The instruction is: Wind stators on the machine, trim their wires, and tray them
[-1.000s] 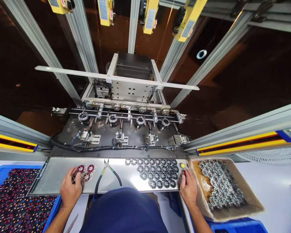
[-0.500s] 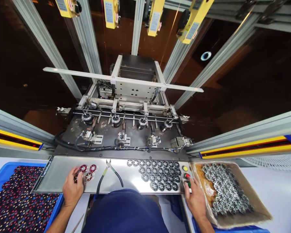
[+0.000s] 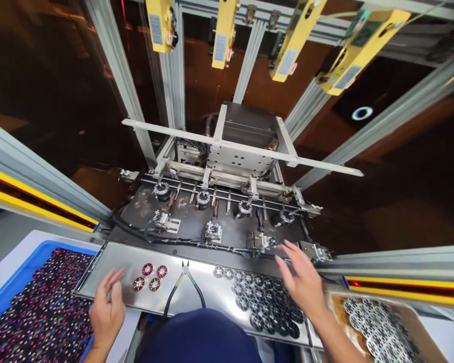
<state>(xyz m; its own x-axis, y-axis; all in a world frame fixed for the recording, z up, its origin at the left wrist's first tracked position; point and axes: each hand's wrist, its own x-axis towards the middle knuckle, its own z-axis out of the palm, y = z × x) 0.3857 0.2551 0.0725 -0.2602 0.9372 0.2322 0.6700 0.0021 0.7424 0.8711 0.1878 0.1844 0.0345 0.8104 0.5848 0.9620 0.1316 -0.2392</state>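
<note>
My left hand [image 3: 106, 307] hovers open over the left end of the steel shelf [image 3: 98, 275], fingers apart, just left of several red wound rotors [image 3: 150, 277]. It holds nothing. My right hand [image 3: 300, 278] is raised over the group of bare silver stator cores [image 3: 263, 300], fingers spread and empty, reaching toward the machine's black bed [image 3: 189, 219]. Black-handled cutting pliers [image 3: 185, 282] lie on the shelf between my hands.
A blue bin [image 3: 18, 275] of red wound parts sits at the left. A cardboard box [image 3: 416, 322] of silver cores sits at the right. Behind the shelf, four spindle stations [image 3: 202, 199] and clamps line the bed. Yellow units [image 3: 161, 22] hang overhead.
My right hand left the buttons at the shelf's right end and rose over the silver cores toward the machine. My left hand let go of the red rotors and drew back left. The view swung left.
</note>
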